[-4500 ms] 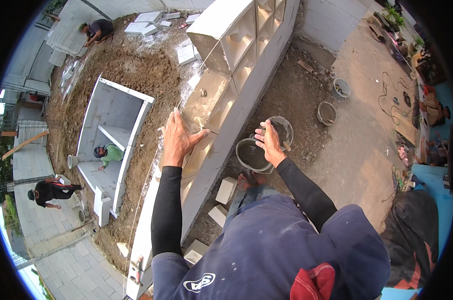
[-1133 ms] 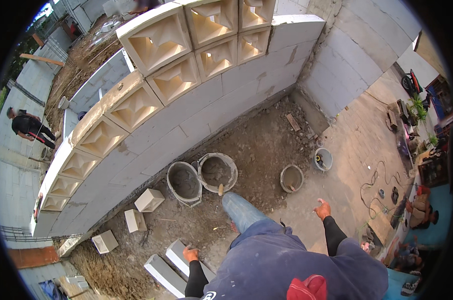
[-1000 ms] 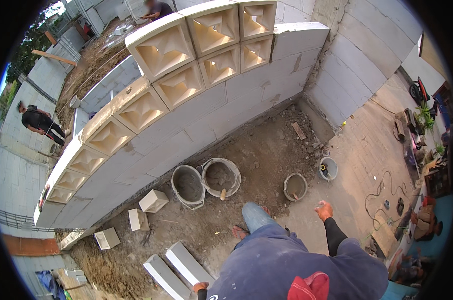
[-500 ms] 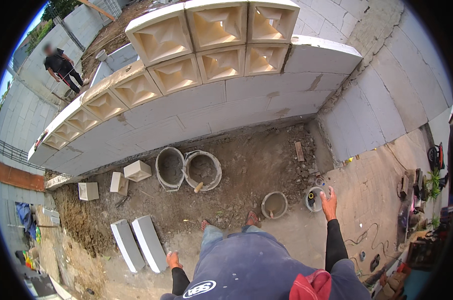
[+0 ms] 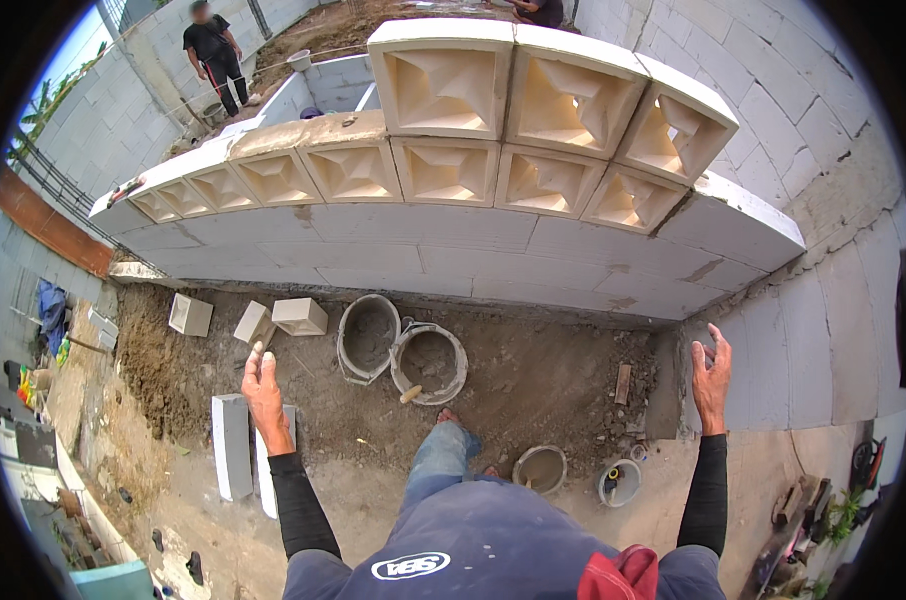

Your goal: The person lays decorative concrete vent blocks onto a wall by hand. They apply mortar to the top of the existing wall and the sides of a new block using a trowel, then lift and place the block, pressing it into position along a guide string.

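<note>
My left hand (image 5: 266, 400) is raised at lower left, empty, fingers loosely bent and apart, over the pale long blocks (image 5: 231, 448) lying on the ground. My right hand (image 5: 711, 378) is raised at right, empty and open, in front of the side wall. Ahead stands a low white block wall (image 5: 473, 262) topped with cream breeze blocks (image 5: 439, 82), two courses high at the centre and right. Loose breeze blocks (image 5: 299, 316), two mortar buckets (image 5: 369, 338) and a second (image 5: 428, 362) with a wooden-handled tool lie at its foot.
A smaller bucket (image 5: 540, 467) and a white bucket with tools (image 5: 619, 482) stand near my feet. A board scrap (image 5: 623, 383) lies at right. A co-worker in black (image 5: 213, 55) stands beyond the wall at upper left; another (image 5: 538, 12) crouches at the top.
My view has turned to face the wall squarely. My hands have left the wall top they were by earlier, dropped low, then risen outward to both sides, higher than half a second ago.
</note>
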### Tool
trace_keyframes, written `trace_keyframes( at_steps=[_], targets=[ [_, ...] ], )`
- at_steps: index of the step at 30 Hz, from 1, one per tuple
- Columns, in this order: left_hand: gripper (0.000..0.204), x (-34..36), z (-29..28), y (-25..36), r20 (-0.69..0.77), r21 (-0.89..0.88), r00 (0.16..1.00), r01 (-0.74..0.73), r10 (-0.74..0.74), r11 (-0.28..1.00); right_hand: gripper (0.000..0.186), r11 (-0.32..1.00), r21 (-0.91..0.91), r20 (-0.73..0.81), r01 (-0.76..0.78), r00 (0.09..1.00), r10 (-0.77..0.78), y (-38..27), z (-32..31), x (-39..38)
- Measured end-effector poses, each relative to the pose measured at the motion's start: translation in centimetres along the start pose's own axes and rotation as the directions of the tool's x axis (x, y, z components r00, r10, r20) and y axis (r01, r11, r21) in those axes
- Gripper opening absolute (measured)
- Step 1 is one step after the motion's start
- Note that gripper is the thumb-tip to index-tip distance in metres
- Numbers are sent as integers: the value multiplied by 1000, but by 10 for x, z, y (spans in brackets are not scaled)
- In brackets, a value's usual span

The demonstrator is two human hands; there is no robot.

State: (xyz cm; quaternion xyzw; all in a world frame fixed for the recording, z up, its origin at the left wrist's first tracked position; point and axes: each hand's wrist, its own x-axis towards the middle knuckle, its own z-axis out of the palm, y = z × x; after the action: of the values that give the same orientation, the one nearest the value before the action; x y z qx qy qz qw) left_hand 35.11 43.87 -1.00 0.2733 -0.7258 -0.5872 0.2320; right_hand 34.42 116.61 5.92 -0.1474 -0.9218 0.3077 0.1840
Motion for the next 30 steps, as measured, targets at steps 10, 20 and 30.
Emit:
trace_keyframes(
  at_steps=[10,20,30],
  targets=[
    [45,98,109,231,102,211,803,-594,587,776,53,903,-183,-24,389,916,-400,-164,-101,167],
    [42,201,212,368,366,447,521,-825,771,346,52,566,-337,171,752,640,-749,-275,-75,324],
    [38,198,250,367,510,662,652,-714,560,228,43,438,-79,451,895,424,-785,-310,-38,444]
  ],
)
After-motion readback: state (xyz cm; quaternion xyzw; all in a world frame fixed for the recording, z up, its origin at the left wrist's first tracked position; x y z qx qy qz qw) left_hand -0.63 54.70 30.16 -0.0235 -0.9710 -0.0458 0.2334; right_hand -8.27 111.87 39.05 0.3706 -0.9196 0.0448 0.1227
